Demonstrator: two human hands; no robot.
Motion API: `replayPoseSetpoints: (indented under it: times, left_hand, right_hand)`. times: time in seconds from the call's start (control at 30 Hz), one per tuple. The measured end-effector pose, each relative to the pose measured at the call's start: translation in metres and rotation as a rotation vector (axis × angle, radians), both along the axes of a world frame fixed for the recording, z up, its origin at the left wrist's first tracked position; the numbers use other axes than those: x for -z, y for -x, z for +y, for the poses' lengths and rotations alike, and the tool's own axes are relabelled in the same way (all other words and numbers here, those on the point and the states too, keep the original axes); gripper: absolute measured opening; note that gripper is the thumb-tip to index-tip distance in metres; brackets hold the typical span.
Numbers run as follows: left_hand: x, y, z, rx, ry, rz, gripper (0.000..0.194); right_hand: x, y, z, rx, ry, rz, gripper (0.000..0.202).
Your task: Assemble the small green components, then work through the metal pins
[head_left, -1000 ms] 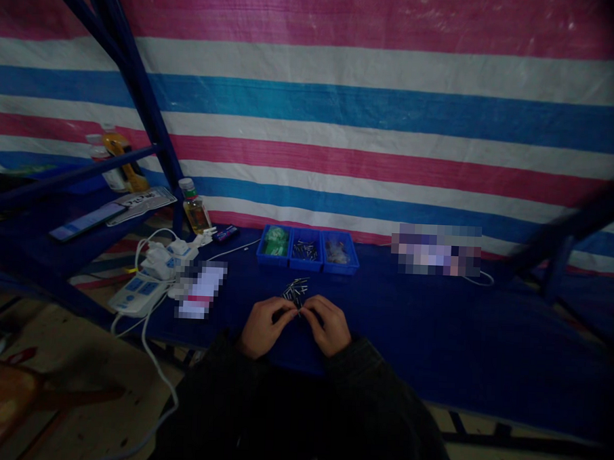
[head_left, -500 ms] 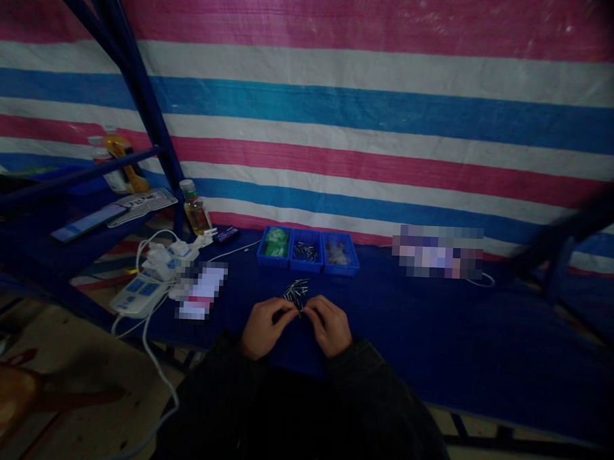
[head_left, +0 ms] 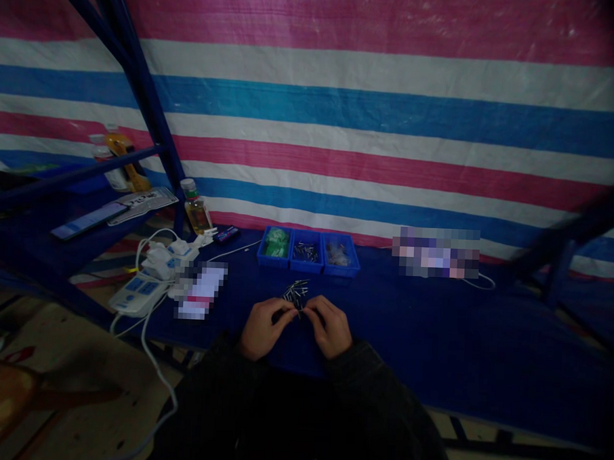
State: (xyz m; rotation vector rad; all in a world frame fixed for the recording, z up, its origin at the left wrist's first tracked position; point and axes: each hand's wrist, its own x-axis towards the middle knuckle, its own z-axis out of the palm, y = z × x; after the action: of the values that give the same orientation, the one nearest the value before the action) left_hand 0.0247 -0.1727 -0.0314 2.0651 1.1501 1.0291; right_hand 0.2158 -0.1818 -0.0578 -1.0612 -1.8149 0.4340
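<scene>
Close together over the blue tabletop point(head_left: 384, 328), my left hand point(head_left: 266, 328) and my right hand point(head_left: 329, 327) face each other with fingertips pinched. A tiny part sits between the fingertips, too small to name. Just beyond them lies a loose pile of small thin dark and silvery pieces point(head_left: 296, 292). Behind the pile stand three joined blue bins: the left bin point(head_left: 274, 262) holds green items, the middle bin point(head_left: 306, 266) small dark and silvery pieces like the pile, and the right bin point(head_left: 342, 269) clear, pale items.
Left of my hands are a blurred-out phone-like thing point(head_left: 202, 290), a white power strip point(head_left: 138, 296) with trailing cables, and a bottle point(head_left: 197, 208). A blue metal frame point(head_left: 140, 90) rises at the left. Another blurred-out thing point(head_left: 435, 252) lies at the back right.
Both hands keep almost the same pinched pose at the same spot. The view has shifted very slightly; the bins and the pile have not visibly moved.
</scene>
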Motion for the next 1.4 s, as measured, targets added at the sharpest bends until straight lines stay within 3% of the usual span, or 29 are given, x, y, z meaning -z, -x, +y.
replayPoseSetpoints:
  times: [0.77, 0.97, 1.13, 1.4]
  left_hand:
    - [-0.0007, 0.0006, 0.0000, -0.010, 0.002, 0.004, 0.018]
    - [0.0008, 0.0003, 0.0002, -0.013, -0.004, -0.012, 0.020]
    - [-0.0017, 0.0005, -0.0010, -0.022, 0.000, -0.016, 0.022]
    - [-0.0030, 0.0002, -0.0010, -0.007, 0.004, -0.018, 0.019]
  right_hand:
    - [0.0033, -0.0001, 0.0024, 0.007, -0.010, -0.013, 0.011]
    - [0.0032, -0.0011, 0.0027, 0.054, 0.035, -0.042, 0.022]
    - [0.0053, -0.0013, 0.0014, 0.035, 0.059, 0.016, 0.009]
    - [0.0008, -0.0014, 0.0001, 0.007, 0.075, -0.001, 0.014]
